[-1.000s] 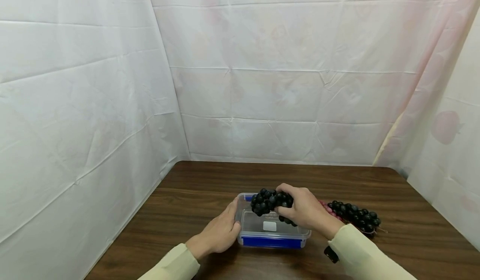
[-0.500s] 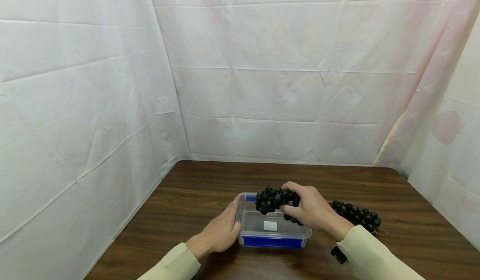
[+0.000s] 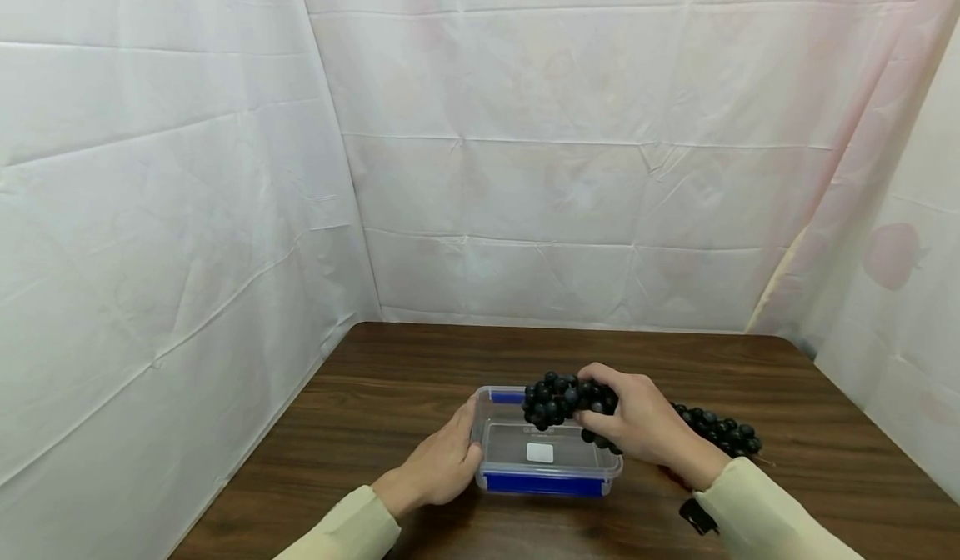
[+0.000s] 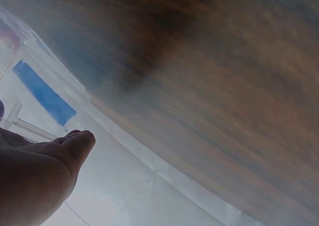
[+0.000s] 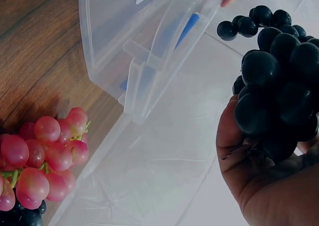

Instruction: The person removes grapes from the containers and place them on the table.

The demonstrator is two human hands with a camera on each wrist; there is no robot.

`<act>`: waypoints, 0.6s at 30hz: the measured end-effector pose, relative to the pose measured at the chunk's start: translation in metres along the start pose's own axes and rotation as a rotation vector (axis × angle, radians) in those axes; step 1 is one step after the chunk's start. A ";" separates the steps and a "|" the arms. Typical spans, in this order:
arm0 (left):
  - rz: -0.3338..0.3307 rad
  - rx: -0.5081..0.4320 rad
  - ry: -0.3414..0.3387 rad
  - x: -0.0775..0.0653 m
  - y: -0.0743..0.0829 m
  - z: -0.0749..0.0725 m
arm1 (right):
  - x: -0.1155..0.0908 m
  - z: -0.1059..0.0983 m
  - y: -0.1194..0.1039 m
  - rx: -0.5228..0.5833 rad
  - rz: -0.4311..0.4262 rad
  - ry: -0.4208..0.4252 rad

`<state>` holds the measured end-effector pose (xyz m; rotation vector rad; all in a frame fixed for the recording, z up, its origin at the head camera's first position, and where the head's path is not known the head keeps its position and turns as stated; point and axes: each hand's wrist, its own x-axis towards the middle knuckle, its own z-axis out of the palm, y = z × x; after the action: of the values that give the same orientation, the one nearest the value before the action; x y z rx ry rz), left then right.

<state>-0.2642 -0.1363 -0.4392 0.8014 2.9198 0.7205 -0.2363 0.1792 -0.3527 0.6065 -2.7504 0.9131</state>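
Note:
A clear plastic box point(image 3: 502, 447) with blue side clips stands on the table. Against its left wall my left hand point(image 3: 437, 462) rests with straight fingers; the left wrist view shows that hand point(image 4: 42, 169) beside a blue clip point(image 4: 45, 94). My right hand point(image 3: 637, 418) grips a bunch of black grapes point(image 3: 551, 399), held above the right part of the box. In the right wrist view the black grapes point(image 5: 279, 81) sit between thumb and fingers, apart from the box point(image 5: 112, 42). The box's inside shows a white label point(image 3: 540, 452).
Right of the box lies another bunch of black grapes point(image 3: 723, 432), partly behind my right forearm. A bunch of pink grapes point(image 5: 42, 159) lies there too, hidden in the head view. White cloth point(image 3: 540, 193) hangs behind and beside the brown wooden table point(image 3: 360, 402).
My right hand has moved a little to the right with the black grapes, uncovering more of the box. The pink grapes have gone out of sight behind it. My left hand has stayed put.

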 end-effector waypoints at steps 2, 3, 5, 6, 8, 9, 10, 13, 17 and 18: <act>0.000 0.004 0.003 0.000 0.000 0.000 | -0.001 -0.002 0.000 -0.003 0.000 0.005; 0.001 0.004 0.004 0.000 0.000 0.000 | -0.001 -0.002 0.000 -0.002 -0.002 0.008; 0.002 0.003 0.007 0.000 0.000 0.000 | -0.002 -0.004 0.001 0.003 -0.002 0.009; 0.003 0.002 0.008 0.000 0.000 0.001 | -0.002 -0.005 0.001 0.004 -0.004 0.010; 0.006 0.003 0.012 0.000 0.000 0.001 | -0.003 -0.007 0.001 0.010 -0.004 0.011; 0.007 0.003 0.014 0.000 0.000 0.001 | -0.003 -0.008 0.001 0.004 -0.008 0.015; 0.007 0.006 0.016 0.000 -0.001 0.001 | -0.004 -0.009 0.002 -0.001 -0.011 0.019; 0.008 0.013 0.022 0.000 -0.001 0.002 | -0.005 -0.011 0.003 -0.008 -0.016 0.029; 0.006 0.011 0.023 0.001 -0.001 0.002 | -0.009 -0.013 0.006 -0.011 -0.029 0.050; 0.005 0.011 0.023 0.001 -0.002 0.002 | -0.010 -0.013 0.006 -0.013 -0.033 0.056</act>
<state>-0.2651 -0.1360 -0.4420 0.8068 2.9458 0.7194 -0.2296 0.1949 -0.3483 0.6132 -2.6864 0.8900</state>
